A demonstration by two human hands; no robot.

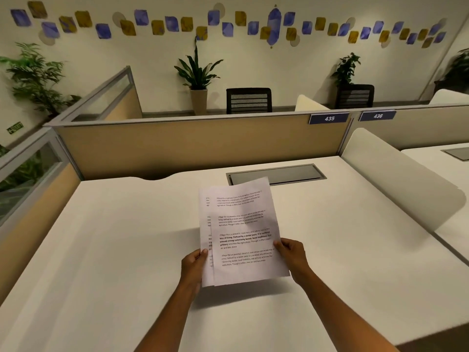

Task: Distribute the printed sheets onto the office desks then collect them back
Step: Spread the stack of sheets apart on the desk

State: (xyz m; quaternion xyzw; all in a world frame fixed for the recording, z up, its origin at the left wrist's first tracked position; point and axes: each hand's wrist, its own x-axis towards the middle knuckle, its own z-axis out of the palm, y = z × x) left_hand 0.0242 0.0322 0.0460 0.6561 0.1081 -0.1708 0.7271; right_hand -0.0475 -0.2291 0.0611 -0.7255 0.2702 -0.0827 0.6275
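Observation:
I hold a small stack of white printed sheets (241, 232) above the white office desk (114, 250), text facing me. The top sheet is skewed to the right, so the left edge of the sheets beneath shows. My left hand (194, 268) grips the stack's lower left edge, thumb on top. My right hand (291, 252) pinches the right edge of the top sheet. The sheets cast a shadow on the desk below.
A grey cable hatch (291, 174) is set in the desk behind the sheets. Tan partitions (190, 146) with labels 435 (329, 118) and 436 (377, 115) close the back; a white divider (396, 179) stands at the right. Black chairs (248, 100) and potted plants (198, 80) stand beyond.

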